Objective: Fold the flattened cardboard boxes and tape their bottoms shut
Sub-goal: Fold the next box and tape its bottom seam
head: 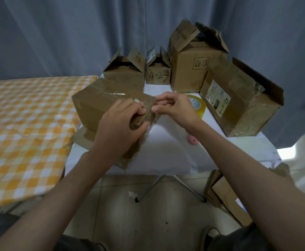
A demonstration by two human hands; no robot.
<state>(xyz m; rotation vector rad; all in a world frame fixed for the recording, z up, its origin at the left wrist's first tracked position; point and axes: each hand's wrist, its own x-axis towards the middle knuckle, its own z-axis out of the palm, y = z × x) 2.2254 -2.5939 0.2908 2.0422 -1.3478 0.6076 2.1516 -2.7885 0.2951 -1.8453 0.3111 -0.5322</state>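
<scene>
While the left hand (119, 122) grips the near corner of a folded cardboard box (101, 104), thumb below and fingers curled over its upper face, the right hand (173, 107) pinches at the same corner, its fingertips closed on what appears to be a strip of clear tape (the strip itself is hard to make out). The two hands sit close together, nearly touching at the box's right end. This box lies bottom-up and tilted on the white table (166, 151), with glossy tape running along its upper seam; its lower flaps spread against the table's left edge.

Just behind the right hand, a roll of yellowish tape (199, 105) lies flat on the table. A small pink object (192, 140) rests on the white surface near the right wrist.

Four more boxes stand at the far side of the table, flaps open upward: a low box (124, 73) at left, a small box marked "4-2-3" (158, 75) beside it, a tall box (189, 69) bearing a printed stamp, and a large box marked "4-3-13" (238, 107) at right, tipped toward the viewer.

A yellow checked cloth (25, 124) covers the adjoining surface at left. Flattened cardboard (226, 198) leans near the floor at lower right, and grey curtains (57, 33) hang behind.
</scene>
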